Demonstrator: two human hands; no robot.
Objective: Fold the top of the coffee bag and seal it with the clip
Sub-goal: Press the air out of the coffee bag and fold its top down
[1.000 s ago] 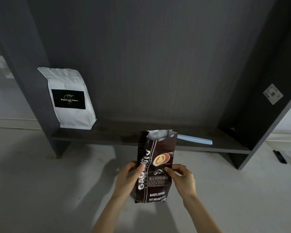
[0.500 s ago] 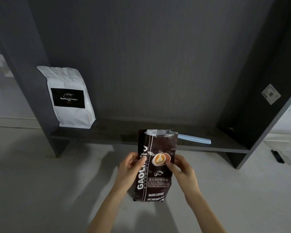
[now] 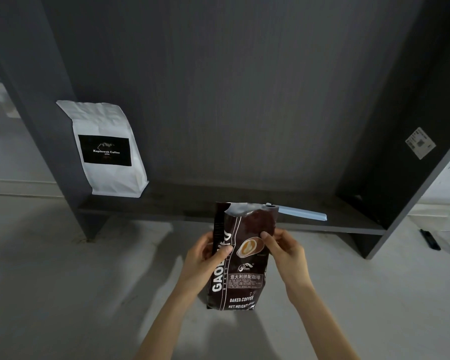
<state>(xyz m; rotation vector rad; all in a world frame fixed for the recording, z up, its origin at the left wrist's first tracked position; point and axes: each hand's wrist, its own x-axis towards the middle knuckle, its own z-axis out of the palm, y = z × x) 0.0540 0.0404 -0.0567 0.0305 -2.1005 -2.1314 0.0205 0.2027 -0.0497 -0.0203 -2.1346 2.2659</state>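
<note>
A dark brown coffee bag with white lettering stands upright in front of me, held in the air over the floor. Its top is open and shows a silver lining. My left hand grips the bag's left edge, thumb across the front. My right hand holds the right edge a little higher, fingers on the front near the cup picture. A long pale blue clip lies on the low shelf behind the bag, its left end hidden by the bag's top.
A white coffee bag with a black label leans at the left end of the dark shelf. Dark cabinet panels rise on both sides and behind. A black pen-like object lies on the pale floor at right.
Both hands have slid up the bag's sides, the right hand more than the left. The bag has stayed upright in nearly the same place.
</note>
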